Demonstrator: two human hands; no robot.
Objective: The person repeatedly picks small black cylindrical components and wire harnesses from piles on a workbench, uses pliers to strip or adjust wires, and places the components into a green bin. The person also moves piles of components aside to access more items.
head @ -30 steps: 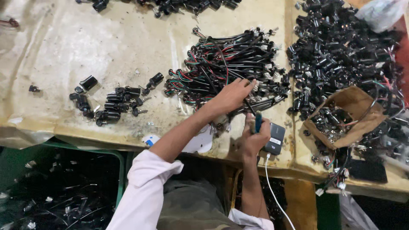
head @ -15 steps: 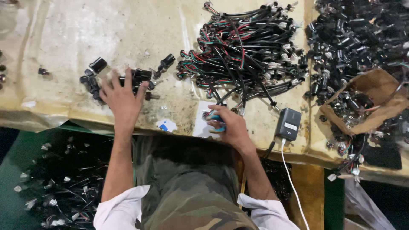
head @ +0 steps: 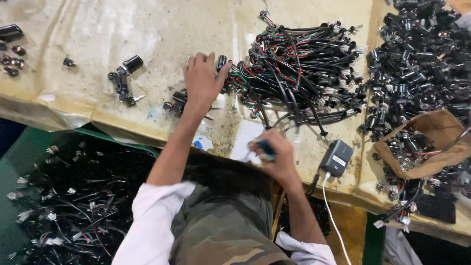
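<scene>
My left hand (head: 201,82) lies palm down with fingers apart on the worn yellowish table (head: 88,29). It covers a few small black connector parts (head: 174,104), and its fingertips are beside a black cap at the edge of a large bundle of black, red and green wires (head: 299,73). My right hand (head: 279,159) is at the table's near edge, shut on a blue-handled tool (head: 266,147) above a white card (head: 247,140). More loose black parts (head: 123,81) lie to the left of my left hand.
A grey box (head: 336,158) with a white cable (head: 332,211) sits right of my right hand. At the right are a heap of black connectors (head: 422,59) and a torn brown paper bag (head: 434,135). A green bin of wires (head: 64,206) stands below left.
My left hand went from the wire bundle to the black parts on the left, then back right toward the bundle. My right hand stayed at the table edge holding the blue tool.
</scene>
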